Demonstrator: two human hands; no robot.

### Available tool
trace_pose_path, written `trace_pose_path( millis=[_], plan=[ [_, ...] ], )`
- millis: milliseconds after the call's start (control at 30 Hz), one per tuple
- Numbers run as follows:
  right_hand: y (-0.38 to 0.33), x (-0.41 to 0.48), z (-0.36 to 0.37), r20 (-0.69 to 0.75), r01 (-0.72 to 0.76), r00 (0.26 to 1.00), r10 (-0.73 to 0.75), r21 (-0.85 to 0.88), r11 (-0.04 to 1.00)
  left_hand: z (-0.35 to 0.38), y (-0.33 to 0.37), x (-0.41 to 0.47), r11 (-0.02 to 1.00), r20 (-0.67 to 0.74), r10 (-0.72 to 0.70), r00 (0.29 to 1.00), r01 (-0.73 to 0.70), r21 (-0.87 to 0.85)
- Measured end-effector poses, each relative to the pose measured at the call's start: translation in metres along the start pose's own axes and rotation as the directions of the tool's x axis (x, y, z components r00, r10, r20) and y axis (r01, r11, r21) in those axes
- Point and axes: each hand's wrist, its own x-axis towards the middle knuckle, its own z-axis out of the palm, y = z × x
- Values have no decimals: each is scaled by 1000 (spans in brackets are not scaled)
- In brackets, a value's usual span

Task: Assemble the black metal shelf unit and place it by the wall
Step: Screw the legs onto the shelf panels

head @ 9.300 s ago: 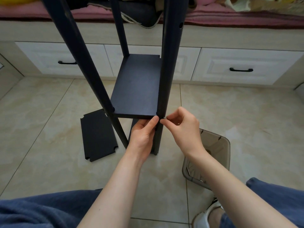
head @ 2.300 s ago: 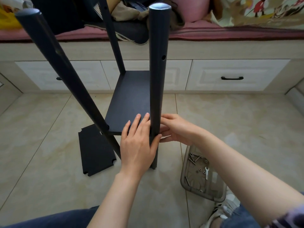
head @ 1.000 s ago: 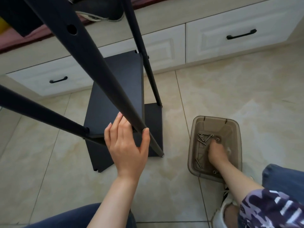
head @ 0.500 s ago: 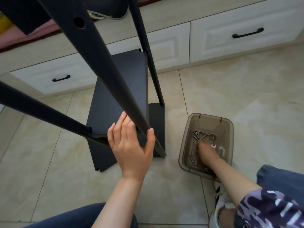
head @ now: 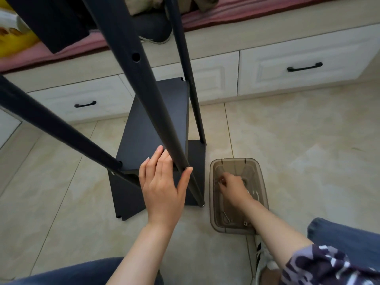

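The black metal shelf unit stands on the tiled floor in front of me, with a shelf panel (head: 148, 128) fixed low between slanting black posts. My left hand (head: 162, 186) lies with straight fingers on the panel's front edge. Its thumb presses the near right post (head: 144, 83) beside a small silver screw (head: 187, 168). My right hand (head: 232, 187) is inside the brown plastic tub (head: 234, 160) of hardware, fingers curled and pinching a small metal part (head: 221, 180). A loose black panel (head: 125, 194) lies flat on the floor under the unit.
White drawers with black handles (head: 304, 67) run along the back under a pink-cushioned bench (head: 226, 15) piled with clothes. A hex key (head: 226, 217) and loose screws lie in the tub. My knees in blue jeans (head: 339, 239) are at the bottom.
My right hand left the post, went down into the tub and has now curled its fingers around a small part there. My left hand stays on the shelf corner.
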Motion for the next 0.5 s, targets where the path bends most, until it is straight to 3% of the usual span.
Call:
trace_pose_path(
  millis=[133,267,367,500],
  plan=[
    [-36,-9,-10,-217,-56,967,136,338,939,-17,0,5,1000,106,-27,994,26,8],
    [-85,-17,-19,-269,31,932,243,728,685,-38,2,24,998,230,-50,972,56,-20],
    [-116,-22,-21,-223,83,961,164,797,599,-51,9,40,984,330,-142,933,170,-58],
    [-134,-24,-13,-152,70,985,85,791,608,-59,9,47,985,421,-140,896,168,-31]
  ],
)
